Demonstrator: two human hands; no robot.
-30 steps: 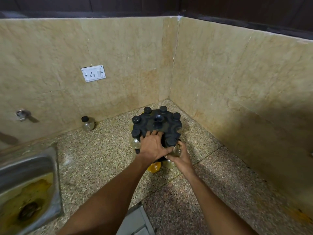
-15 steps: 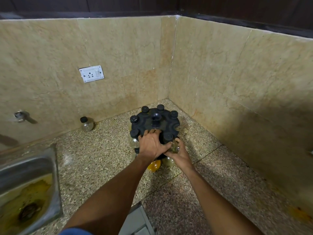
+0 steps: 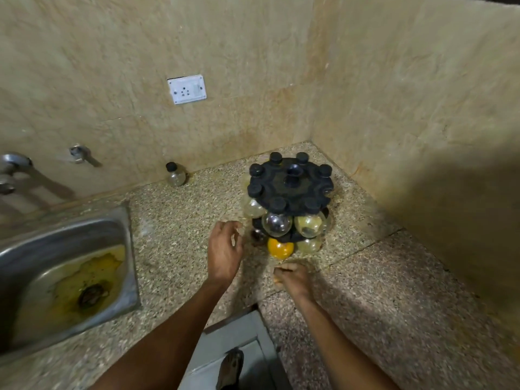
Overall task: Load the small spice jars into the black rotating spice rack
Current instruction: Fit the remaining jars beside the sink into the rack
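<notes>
The black rotating spice rack point(image 3: 281, 190) stands in the counter's corner, with several round glass jars with black caps hanging around its top ring. A clear jar point(image 3: 276, 224) and a yellowish jar point(image 3: 309, 225) face me, and an orange-filled jar point(image 3: 280, 248) sits on the lower tier. One loose jar point(image 3: 175, 175) stands alone by the back wall, left of the rack. My left hand point(image 3: 225, 250) hovers just left of the rack, fingers apart and empty. My right hand point(image 3: 294, 278) is below the rack's front, fingers curled, holding nothing that I can see.
A steel sink point(image 3: 121, 266) with a stained basin lies at the left. A tap point(image 3: 17, 167) and a wall socket point(image 3: 187, 89) are on the back wall. Walls close the corner behind and right of the rack. The counter edge runs near my forearms.
Both hands have come off the rack and drawn back toward me. The jar the right hand was pressing in now hangs in the rack's front. The view has tilted down.
</notes>
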